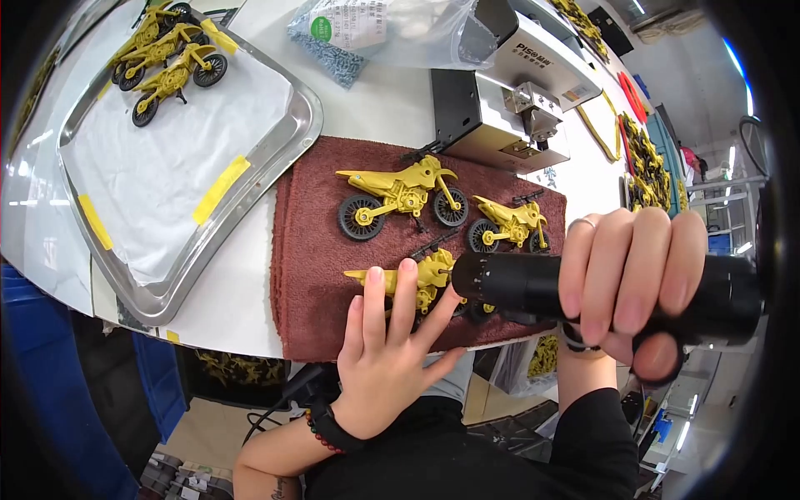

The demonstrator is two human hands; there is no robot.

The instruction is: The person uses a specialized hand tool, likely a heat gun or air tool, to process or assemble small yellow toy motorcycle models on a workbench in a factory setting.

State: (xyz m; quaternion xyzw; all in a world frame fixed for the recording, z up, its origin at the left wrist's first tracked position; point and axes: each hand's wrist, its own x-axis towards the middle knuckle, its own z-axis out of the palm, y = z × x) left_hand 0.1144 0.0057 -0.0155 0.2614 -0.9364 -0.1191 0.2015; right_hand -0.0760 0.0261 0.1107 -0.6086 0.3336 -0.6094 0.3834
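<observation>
Where the left hand [385, 367] rests, head view: spread fingers on the lower motorcycle [430, 273], not closed around it.
Lower motorcycle: near six o'clock on the brown towel [307, 250], with a yellow motorcycle [408, 197] toward twelve and a smaller-looking motorcycle [512, 221] toward two.
Right hand [631, 275]: wrapped around a black power screwdriver [521, 283] reaching in from three; whether its tip touches is unclear.
Yellow plastic: probably light, stiff, rather slippery.
Thin handlebars [435, 243]: likely fragile; better to hold the broad body.
</observation>
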